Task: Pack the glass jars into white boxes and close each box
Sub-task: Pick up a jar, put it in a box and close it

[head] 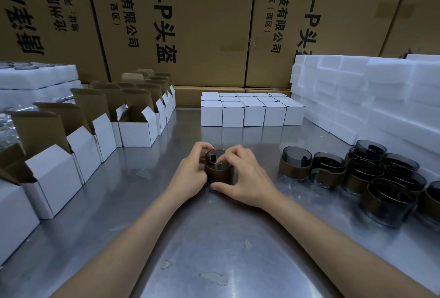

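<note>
While both hands cup the smoky glass jar with its brown band (pixel 217 166) upright on the steel surface (pixel 214 238), left grip (pixel 190 169) and right grip (pixel 240 176) curled around it, the open white boxes (pixel 137 122) lie leftward, nearer the left hand.

1. The glass jar (pixel 217 165) at the middle of the tabletop (pixel 214 238) is seen as smoky grey with a brown band.
2. The jars (pixel 357 173) by the right edge are coloured likewise.
3. The open boxes (pixel 95 130) along the left edge are white outside, brown inside.
4. The closed boxes (pixel 252 109) at the far edge are plain white.
5. The foam blocks (pixel 369 97) are white.
6. The tabletop is dull silver-grey.
</note>
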The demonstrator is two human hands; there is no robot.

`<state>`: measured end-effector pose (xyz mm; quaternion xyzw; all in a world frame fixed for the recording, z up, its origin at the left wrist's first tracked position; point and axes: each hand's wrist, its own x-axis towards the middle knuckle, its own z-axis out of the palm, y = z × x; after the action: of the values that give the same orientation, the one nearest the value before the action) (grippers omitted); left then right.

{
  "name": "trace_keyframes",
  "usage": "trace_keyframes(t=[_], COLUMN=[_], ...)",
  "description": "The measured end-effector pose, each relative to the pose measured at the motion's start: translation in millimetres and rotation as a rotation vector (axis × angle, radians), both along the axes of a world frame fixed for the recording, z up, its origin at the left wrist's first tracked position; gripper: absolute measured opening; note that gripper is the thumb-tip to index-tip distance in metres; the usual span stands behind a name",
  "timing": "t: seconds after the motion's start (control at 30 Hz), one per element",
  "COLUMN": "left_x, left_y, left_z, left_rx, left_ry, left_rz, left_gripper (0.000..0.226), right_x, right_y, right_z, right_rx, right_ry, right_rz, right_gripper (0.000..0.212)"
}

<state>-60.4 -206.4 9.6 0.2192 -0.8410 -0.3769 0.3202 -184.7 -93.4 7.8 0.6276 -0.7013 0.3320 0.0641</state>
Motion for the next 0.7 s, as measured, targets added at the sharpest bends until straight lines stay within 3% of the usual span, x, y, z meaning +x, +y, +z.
trace_keyframes(t=[0.17,0.27,0.37,0.57,0.7], left_x=[-1.2,3.3,12.1,26.4,21.6], left_y=[-4.5,-20.9,-49.5,-114.2,-131.4], left_z=[-1.0,-4.0,-0.2,30.2,39.2], left_rx=[0.039,0.02,-0.004,-0.289,-0.393], left_ry=[0.088,0.098,0.042,-0.328,-0.577], left_rz=[0.136,0.326,0.541,0.753,0.759], left_gripper=[0.044,0.044,0.055,0.088,0.068], right_x=[-1.3,-6.9,-10.6,-13.0,-14.1], right_y=[-0.4,-0.9,-3.2,-5.7,-7.0], right_z=[1.5,2.6,1.9,-0.5,-1.1], right_rx=[-0.15,-0.216,-0.205,-0.187,-0.183], right_ry=[-0.188,-0.354,-0.411,-0.411,-0.423], right_rz=[-0.02,-0.081,-0.118,-0.138,-0.149], right_gripper=[0.027,0.011,0.01,0.014,0.02])
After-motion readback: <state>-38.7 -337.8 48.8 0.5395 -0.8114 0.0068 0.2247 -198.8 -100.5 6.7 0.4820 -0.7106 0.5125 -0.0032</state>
